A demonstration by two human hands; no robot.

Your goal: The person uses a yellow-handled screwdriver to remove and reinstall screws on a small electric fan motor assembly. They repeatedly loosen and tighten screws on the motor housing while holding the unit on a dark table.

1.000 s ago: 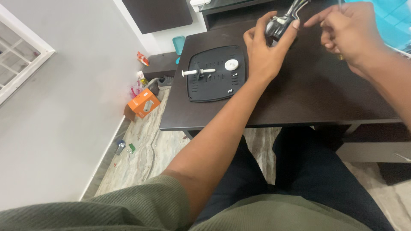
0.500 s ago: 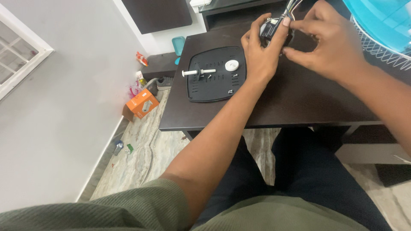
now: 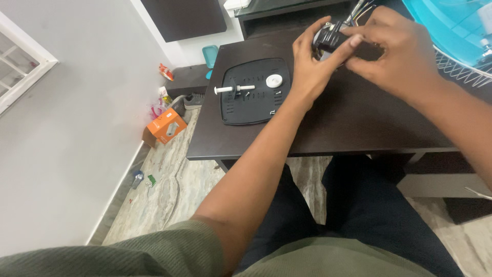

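A dark wooden table [image 3: 328, 128] fills the middle of the view from the head camera, its near edge above the seated person's dark trousers and olive-green sleeve. At the upper right, a turquoise fan grille [image 3: 451, 31] with a wire guard juts over the table's far corner. On the table's left part lies a black slotted plastic cover [image 3: 253, 105], flat, carrying a white rod-like part [image 3: 233, 90] and, just beside it, a round white cap [image 3: 274, 80]. On the stone floor by the wall sits an orange box [image 3: 165, 128] among scattered small items. At the table's far edge both hands meet on a small dark motor-like part [image 3: 328, 38] with coloured wires rising from it: the left hand [image 3: 312, 66] curls around it from the left and below, fingers closed on its body, while the right hand [image 3: 397, 54] grips it from the right, thumb and fingertips pressed against its top.
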